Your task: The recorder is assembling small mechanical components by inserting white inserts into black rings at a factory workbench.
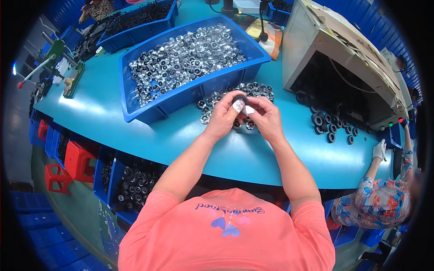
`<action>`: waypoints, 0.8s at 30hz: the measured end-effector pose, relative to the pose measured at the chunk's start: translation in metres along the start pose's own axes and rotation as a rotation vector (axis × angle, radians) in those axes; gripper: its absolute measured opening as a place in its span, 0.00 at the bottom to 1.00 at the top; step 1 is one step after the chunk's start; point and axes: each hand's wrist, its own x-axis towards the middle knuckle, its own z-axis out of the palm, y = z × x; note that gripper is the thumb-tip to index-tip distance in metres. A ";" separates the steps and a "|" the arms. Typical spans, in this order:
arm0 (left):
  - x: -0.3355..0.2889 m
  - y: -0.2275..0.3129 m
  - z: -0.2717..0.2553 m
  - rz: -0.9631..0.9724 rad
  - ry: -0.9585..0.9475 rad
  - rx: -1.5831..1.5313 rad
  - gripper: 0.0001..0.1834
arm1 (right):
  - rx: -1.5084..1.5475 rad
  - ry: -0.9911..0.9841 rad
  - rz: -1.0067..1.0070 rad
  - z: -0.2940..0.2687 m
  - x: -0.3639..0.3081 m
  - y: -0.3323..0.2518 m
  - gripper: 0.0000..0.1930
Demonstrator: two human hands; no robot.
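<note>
Close together over the table, my left hand [223,116] and my right hand [268,119] are both closed on a small black ring-shaped part [239,97], which looks like a little tyre. White wraps cover both thumb tips, and these press near the ring's lower edge. Whether anything sits inside the ring is hidden by the fingers. Around and beneath my hands lies a cluster of small shiny chrome round parts [205,119]. Just beyond, a large blue bin [194,92] is heaped with many more chrome round parts [190,56].
Black rings [331,137] lie loose at right, before a box-like machine [296,49] with a dark opening. A co-worker's gloved hand [379,149] rests at the table's right end. A green hand press [74,81] stands left; red stools [79,160] and part-filled blue bins are below.
</note>
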 end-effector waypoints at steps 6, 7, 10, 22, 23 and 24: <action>0.001 0.008 0.002 0.051 -0.042 0.116 0.17 | 0.190 0.025 -0.005 0.001 -0.002 -0.013 0.19; 0.000 0.005 0.002 0.060 -0.008 0.111 0.16 | 0.130 0.033 -0.023 0.002 -0.002 -0.012 0.20; -0.003 -0.003 0.003 0.080 0.086 0.090 0.14 | 0.003 0.062 -0.080 0.005 -0.006 -0.007 0.20; 0.001 0.006 -0.003 -0.008 0.134 0.079 0.15 | 0.060 0.127 -0.049 0.027 -0.009 -0.019 0.18; 0.001 0.007 -0.004 -0.016 0.102 0.040 0.17 | 0.199 0.109 0.019 0.025 -0.005 -0.019 0.18; 0.002 0.008 -0.003 -0.024 0.070 0.001 0.18 | 0.237 0.092 0.043 0.021 -0.002 -0.021 0.18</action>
